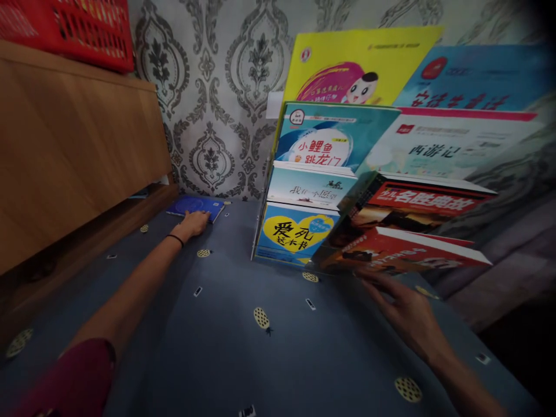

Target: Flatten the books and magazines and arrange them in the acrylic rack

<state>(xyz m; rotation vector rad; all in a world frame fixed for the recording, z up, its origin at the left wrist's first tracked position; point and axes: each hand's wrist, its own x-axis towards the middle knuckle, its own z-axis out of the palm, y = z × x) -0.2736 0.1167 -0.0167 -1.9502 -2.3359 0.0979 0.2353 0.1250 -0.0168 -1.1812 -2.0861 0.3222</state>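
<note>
At the far left of the table, my left hand [196,224] grips the near edge of a flat blue book [191,206]. A dark band circles that wrist. My right hand [402,307] is open, its fingers stretched toward the lower front of a stepped book display, beside a red book [403,252]; whether the fingertips touch it I cannot tell. In the display's lower left row stands a blue book with a yellow heart [289,231]. Behind it are a pale book [308,188] and a teal book [330,136].
A tall yellow book [365,49] and a blue book [478,75] stand at the back, with a white one [447,142] and a dark red one [421,200] in front. Left is a wooden cabinet [78,145] bearing a red basket [91,35]. Patterned wallpaper [212,156] backs the pineapple-print table cover [217,330].
</note>
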